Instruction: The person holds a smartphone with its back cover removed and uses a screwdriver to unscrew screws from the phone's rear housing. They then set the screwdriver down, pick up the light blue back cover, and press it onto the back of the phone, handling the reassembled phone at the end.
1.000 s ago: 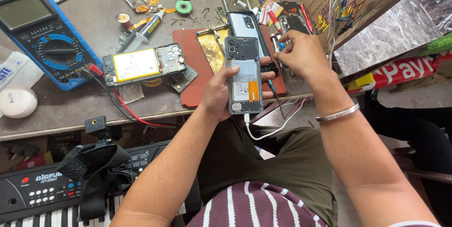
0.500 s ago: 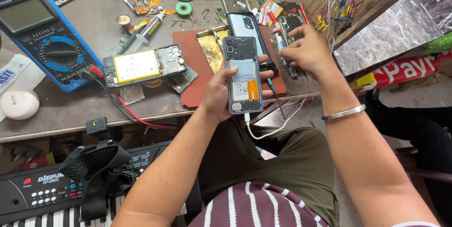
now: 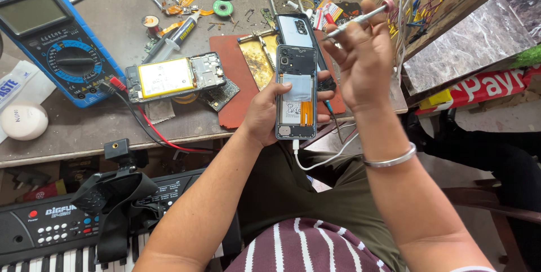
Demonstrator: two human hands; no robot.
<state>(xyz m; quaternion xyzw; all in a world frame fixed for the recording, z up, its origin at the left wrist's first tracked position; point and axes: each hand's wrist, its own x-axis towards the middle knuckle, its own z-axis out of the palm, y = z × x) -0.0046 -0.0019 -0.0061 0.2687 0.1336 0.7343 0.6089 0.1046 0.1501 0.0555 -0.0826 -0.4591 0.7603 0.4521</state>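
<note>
My left hand [image 3: 264, 115] grips an opened phone [image 3: 296, 93] with its back cover off, held upright over the bench edge, a white cable [image 3: 318, 159] hanging from its bottom port. My right hand [image 3: 363, 60] is raised beside the phone and holds a thin metal screwdriver [image 3: 360, 19] with a pink cap, its shaft pointing left. Behind the held phone lies another grey phone [image 3: 295, 28] on a brown mat [image 3: 236, 83].
A blue multimeter [image 3: 53, 38] with red and black leads sits at the left. A second dismantled phone with a yellow battery [image 3: 174, 76] lies mid-bench. Small parts, a solder reel and cups crowd the far bench. A keyboard [image 3: 62, 232] and camera clamp [image 3: 115, 184] stand below the bench.
My right hand has lifted from the tools on the bench beside the phone and now holds the screwdriver up in the air. The left hand keeps the phone steady.
</note>
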